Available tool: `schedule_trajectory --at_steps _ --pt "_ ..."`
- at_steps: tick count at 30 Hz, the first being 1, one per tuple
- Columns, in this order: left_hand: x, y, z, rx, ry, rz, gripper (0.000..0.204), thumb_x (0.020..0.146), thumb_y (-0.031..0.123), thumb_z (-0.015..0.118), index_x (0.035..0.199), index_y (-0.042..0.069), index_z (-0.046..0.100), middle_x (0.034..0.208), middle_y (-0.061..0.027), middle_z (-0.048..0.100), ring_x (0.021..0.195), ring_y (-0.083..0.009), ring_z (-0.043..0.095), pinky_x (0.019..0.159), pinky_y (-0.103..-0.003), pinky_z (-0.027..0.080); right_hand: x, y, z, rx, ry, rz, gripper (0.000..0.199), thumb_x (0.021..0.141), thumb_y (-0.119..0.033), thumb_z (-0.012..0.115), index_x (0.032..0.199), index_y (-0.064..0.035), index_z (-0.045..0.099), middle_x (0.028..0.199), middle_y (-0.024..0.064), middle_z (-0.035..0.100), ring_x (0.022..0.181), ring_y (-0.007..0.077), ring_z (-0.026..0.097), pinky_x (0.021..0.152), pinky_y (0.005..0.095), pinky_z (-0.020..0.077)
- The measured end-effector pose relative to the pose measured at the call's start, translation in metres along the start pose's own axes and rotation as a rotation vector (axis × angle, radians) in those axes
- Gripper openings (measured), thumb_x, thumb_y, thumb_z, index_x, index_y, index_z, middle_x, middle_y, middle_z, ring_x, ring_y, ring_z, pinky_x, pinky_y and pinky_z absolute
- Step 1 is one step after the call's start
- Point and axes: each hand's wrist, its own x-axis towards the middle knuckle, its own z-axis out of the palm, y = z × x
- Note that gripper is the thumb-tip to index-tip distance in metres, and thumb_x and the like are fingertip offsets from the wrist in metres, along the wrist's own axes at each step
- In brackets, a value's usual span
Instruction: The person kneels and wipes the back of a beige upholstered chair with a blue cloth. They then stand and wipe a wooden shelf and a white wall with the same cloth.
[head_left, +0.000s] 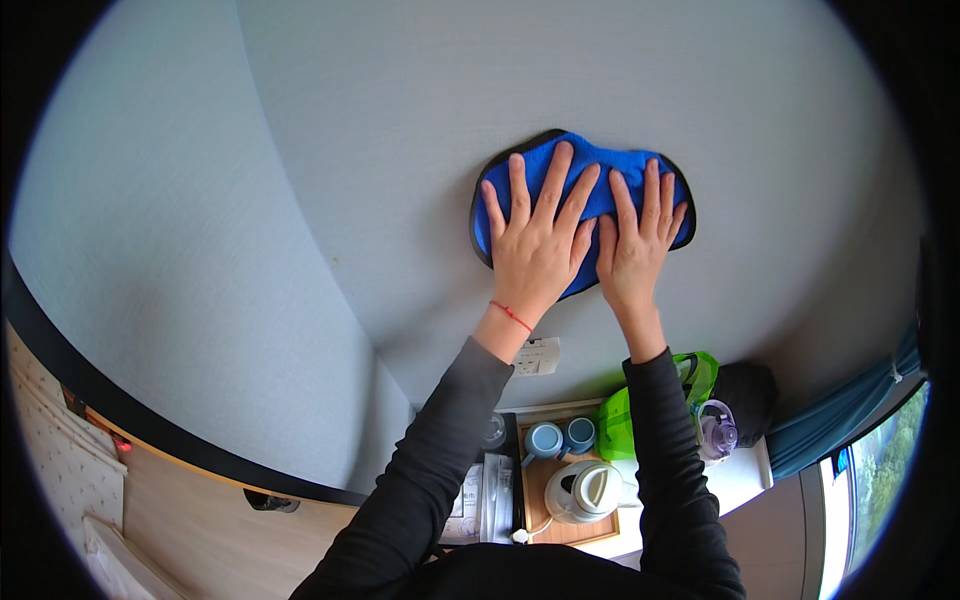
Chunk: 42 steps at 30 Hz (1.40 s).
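Observation:
A blue cloth [601, 202] with a black edge is spread against the grey wall [420, 120]. My left hand [532, 245] lies flat on the cloth's left part, fingers spread, with a thin red string [511, 316] round the wrist. Beside it, my right hand [636, 250] presses the right part with its fingers stretched out. The two thumbs are close together near the cloth's middle. Some of the cloth is hidden under my palms, and a fold crosses its upper right part.
Below my arms, a white kettle [582, 492] and two blue mugs [545, 440] stand on a wooden tray [540, 487]. A green bag [618, 425] and a purple bottle [717, 432] are to the right. A white wall socket [538, 357] sits under the cloth. A blue curtain [830, 425] hangs by the window.

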Motion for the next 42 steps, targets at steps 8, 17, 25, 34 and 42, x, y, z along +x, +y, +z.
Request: schedule_trajectory --at_steps 8,17,25,34,42 --pt "-0.098 0.009 0.018 0.218 -0.077 0.116 0.048 0.094 0.037 0.052 0.140 0.024 0.052 0.156 -0.0006 0.035 0.145 -0.0390 0.020 0.114 -0.063 0.007 -0.100 -0.004 0.000 -0.010 -0.128 -0.120 0.046 0.090 -0.020 0.057 0.135 -0.0090 0.054 0.151 0.0214 0.036 0.141 0.0449 0.028 0.112 0.0640 0.0149" --pt "0.049 -0.020 -0.020 0.113 0.121 -0.006 0.055 0.091 0.035 0.055 0.145 0.031 0.045 0.158 -0.0021 0.031 0.144 -0.0420 0.024 0.114 -0.064 0.005 0.061 -0.024 0.002 0.028 0.071 -0.077 0.044 0.093 -0.021 0.056 0.137 -0.0181 0.054 0.153 0.0095 0.038 0.144 0.0353 0.029 0.112 0.0614 0.0175" --pt "-0.055 -0.045 -0.010 0.153 0.018 -0.132 0.051 0.092 0.034 0.051 0.140 0.015 0.051 0.156 -0.0172 0.030 0.143 -0.0547 0.009 0.111 -0.068 -0.002 -0.015 -0.060 0.020 0.054 -0.195 -0.155 0.045 0.088 -0.020 0.061 0.132 -0.0162 0.056 0.150 0.0133 0.041 0.140 0.0392 0.034 0.109 0.0637 0.0204" --pt "-0.069 -0.067 -0.019 0.138 0.029 -0.192 0.056 0.093 0.037 0.052 0.143 0.013 0.045 0.156 -0.0127 0.032 0.140 -0.0503 0.023 0.107 -0.070 0.016 -0.020 -0.091 0.026 0.133 -0.234 -0.176 0.039 0.087 -0.020 0.058 0.127 -0.0163 0.061 0.148 0.0031 0.047 0.139 0.0277 0.039 0.110 0.0586 0.0235" --pt "-0.041 -0.113 -0.057 0.165 0.190 -0.306 0.057 0.094 0.038 0.049 0.141 0.008 0.044 0.156 -0.0250 0.023 0.141 -0.0575 0.009 0.111 -0.067 0.005 0.028 -0.151 0.046 0.188 -0.096 -0.262 0.038 0.087 -0.022 0.061 0.125 -0.0184 0.062 0.147 0.0023 0.047 0.137 0.0238 0.042 0.106 0.0552 0.0321"
